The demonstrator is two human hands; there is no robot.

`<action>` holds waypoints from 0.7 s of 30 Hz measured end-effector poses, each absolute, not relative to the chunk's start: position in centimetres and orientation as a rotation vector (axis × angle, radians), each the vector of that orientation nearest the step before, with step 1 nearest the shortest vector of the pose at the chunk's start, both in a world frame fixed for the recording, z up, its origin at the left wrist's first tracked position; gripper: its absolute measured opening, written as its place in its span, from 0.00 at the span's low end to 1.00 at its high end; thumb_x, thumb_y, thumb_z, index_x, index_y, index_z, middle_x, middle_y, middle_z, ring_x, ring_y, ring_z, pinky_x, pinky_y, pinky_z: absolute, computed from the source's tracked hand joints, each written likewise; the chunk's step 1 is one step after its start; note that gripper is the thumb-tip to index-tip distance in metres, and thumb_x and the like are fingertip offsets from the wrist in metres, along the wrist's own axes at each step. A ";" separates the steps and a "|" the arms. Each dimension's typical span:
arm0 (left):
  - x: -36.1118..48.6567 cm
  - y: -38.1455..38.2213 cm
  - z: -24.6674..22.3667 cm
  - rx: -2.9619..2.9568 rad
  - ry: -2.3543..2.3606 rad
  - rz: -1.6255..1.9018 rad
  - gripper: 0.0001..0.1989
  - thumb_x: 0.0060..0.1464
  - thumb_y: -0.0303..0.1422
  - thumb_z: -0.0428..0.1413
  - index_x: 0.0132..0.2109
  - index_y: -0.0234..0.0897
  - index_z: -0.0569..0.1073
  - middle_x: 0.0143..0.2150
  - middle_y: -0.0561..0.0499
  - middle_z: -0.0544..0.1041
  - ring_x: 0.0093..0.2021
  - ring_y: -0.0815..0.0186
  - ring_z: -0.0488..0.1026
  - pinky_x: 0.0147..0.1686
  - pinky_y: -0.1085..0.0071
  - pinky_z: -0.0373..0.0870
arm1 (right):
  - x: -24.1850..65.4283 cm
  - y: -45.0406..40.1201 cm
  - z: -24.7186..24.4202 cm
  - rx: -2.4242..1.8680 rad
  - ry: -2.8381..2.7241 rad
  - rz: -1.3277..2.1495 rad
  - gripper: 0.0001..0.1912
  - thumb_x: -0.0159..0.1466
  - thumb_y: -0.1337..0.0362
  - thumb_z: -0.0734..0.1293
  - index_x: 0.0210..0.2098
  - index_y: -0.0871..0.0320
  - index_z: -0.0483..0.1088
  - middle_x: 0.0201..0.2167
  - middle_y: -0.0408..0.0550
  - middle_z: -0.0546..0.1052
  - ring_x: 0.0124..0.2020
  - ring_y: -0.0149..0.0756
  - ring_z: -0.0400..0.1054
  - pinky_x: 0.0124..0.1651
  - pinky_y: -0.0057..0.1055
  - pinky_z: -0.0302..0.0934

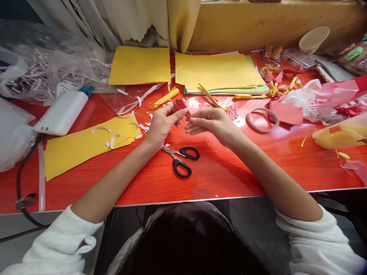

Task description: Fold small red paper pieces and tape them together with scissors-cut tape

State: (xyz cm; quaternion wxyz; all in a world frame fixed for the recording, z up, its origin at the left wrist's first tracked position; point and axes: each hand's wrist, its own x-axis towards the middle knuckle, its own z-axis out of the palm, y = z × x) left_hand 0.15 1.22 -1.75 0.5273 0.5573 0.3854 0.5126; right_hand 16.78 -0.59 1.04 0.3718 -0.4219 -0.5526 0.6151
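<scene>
Paper: small red folded piece held above the desk centre, between both hands.
Left hand: fingers clamped on the piece's left end.
Right hand: fingertips pinched on its right tip.
Scissors: black-handled, lying shut at 6 o'clock of the hands.
Yellow sheets: at 9 o'clock.
Tape ring: at 3 o'clock.

A glossy red table carries yellow paper sheets at the left, more yellow sheets and a paper stack at the back, black-handled scissors near the front, a tape ring, a white box, a paper cup and scattered white scraps.
</scene>
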 end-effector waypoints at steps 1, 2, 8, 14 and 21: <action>0.1 1.2 -1.7 1.337 0.927 1.224 0.08 0.51 0.34 0.59 0.30 0.33 0.74 0.26 0.52 0.70 0.25 0.76 0.63 0.26 0.77 0.63 | 16.8 -0.6 1.0 -1.094 -1.415 1.585 0.06 0.60 0.67 0.66 0.35 0.64 0.73 0.29 0.50 0.79 0.33 0.34 0.76 0.43 0.33 0.71; 0.1 1.2 -1.7 1.338 0.933 1.228 0.07 0.51 0.33 0.59 0.29 0.33 0.74 0.26 0.52 0.70 0.25 0.76 0.63 0.26 0.77 0.62 | 16.8 -0.5 1.0 -1.107 -1.417 1.597 0.06 0.60 0.67 0.66 0.35 0.64 0.73 0.29 0.50 0.79 0.33 0.34 0.76 0.43 0.33 0.71; 0.1 1.0 -1.4 1.407 0.987 1.227 0.05 0.51 0.30 0.59 0.30 0.33 0.74 0.22 0.54 0.68 0.24 0.75 0.62 0.26 0.76 0.61 | 16.7 -0.4 1.0 -1.150 -1.481 1.612 0.10 0.59 0.62 0.69 0.35 0.64 0.74 0.30 0.52 0.79 0.32 0.34 0.76 0.42 0.33 0.71; 0.2 1.0 -1.2 1.384 0.956 1.238 0.08 0.53 0.32 0.58 0.28 0.34 0.73 0.23 0.55 0.68 0.24 0.76 0.64 0.28 0.77 0.63 | 16.7 -0.4 1.1 -1.124 -1.508 1.615 0.09 0.60 0.63 0.68 0.32 0.64 0.73 0.29 0.50 0.79 0.31 0.34 0.76 0.38 0.30 0.72; 0.1 1.1 -1.5 1.280 0.961 1.239 0.11 0.51 0.37 0.60 0.29 0.34 0.73 0.24 0.55 0.70 0.24 0.77 0.65 0.26 0.78 0.64 | 16.8 -0.4 0.9 -1.154 -1.538 1.613 0.08 0.60 0.63 0.68 0.32 0.64 0.73 0.28 0.50 0.79 0.30 0.34 0.75 0.36 0.30 0.72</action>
